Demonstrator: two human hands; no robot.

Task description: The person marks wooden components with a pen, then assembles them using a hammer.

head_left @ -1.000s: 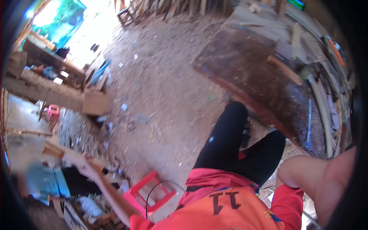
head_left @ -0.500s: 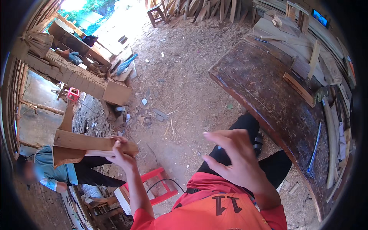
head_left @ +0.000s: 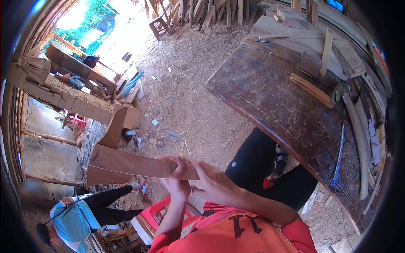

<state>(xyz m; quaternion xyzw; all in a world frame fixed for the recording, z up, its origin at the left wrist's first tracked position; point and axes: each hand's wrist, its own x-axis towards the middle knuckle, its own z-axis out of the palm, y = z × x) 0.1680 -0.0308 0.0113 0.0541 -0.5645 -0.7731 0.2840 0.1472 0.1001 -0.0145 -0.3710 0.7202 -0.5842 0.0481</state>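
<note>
You are looking past the far edge of the desk (head_left: 270, 97) at one small screen (head_left: 336, 5), sitting at the top of the view above the stacked boards; it is showing a rectangular face glowing blue-green. No packages, labels or signs are showing clearly anywhere on the desk or the floor.

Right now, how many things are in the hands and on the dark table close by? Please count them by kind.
Angled wooden piece held by both hands: 1
Short wooden block on the dark table: 1
Square wooden board on the table: 1
Thin wooden stick leaning over that board: 1
Long blue strip by the table's edge: 1
Total: 5
</note>
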